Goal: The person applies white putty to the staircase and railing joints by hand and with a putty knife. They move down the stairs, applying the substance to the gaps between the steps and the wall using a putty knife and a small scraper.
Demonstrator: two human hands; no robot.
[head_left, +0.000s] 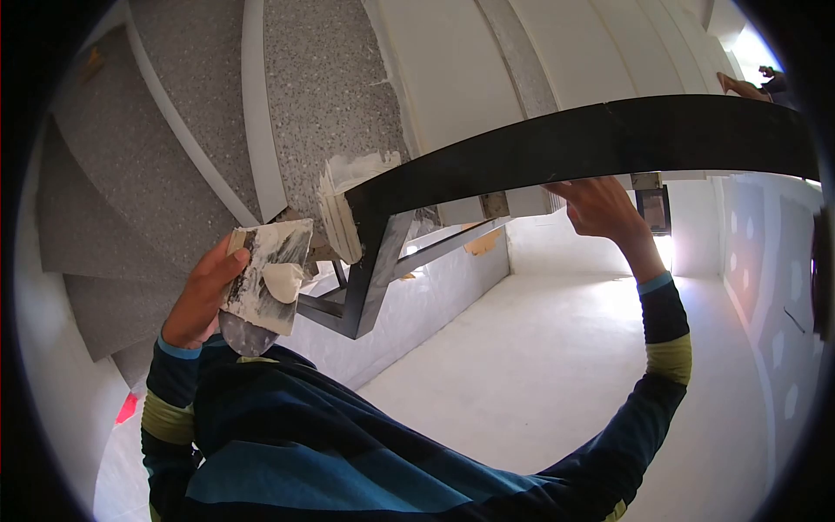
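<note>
My left hand (202, 296) grips a flat putty trowel (265, 271) smeared with white filler, a lump of it in the middle, held close to my chest. Just right of it a black metal handrail (609, 139) bends down into a post (370, 270). White filler (344, 204) cakes the stair edge beside that bend. My right hand (600, 207) is raised to the underside of the handrail, fingers curled against it. Whether it holds a small tool is hidden.
Grey speckled stair treads (322, 87) and white risers (252, 96) fan out above. A white lower floor (557, 365) lies below, with a patched white wall (774, 287) at right. Another person's hand (744, 87) shows at the top right. A pink object (128, 406) lies at the lower left.
</note>
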